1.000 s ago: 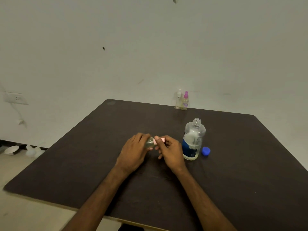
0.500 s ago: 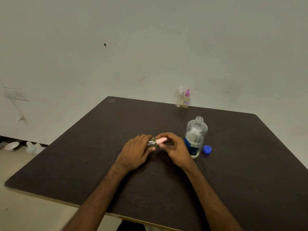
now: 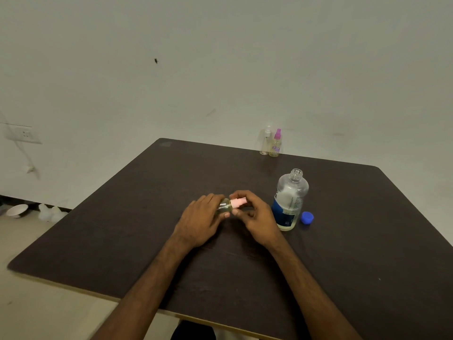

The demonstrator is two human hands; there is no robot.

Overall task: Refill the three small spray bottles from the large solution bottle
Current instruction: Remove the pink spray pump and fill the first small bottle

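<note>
Both hands meet over the middle of the dark table and hold one small spray bottle between them, lying almost on its side. The left hand is closed around the clear body of this bottle, and the fingers of the right hand are pinched on its pink spray top. Just to the right of the right hand stands the large solution bottle, upright and with an open neck, with a blue label on its lower part. Its blue cap lies on the table just beside it, on the right. Two other small spray bottles stand together at the far edge of the table, one with a white top and one with a purple top, well apart from the hands.
</note>
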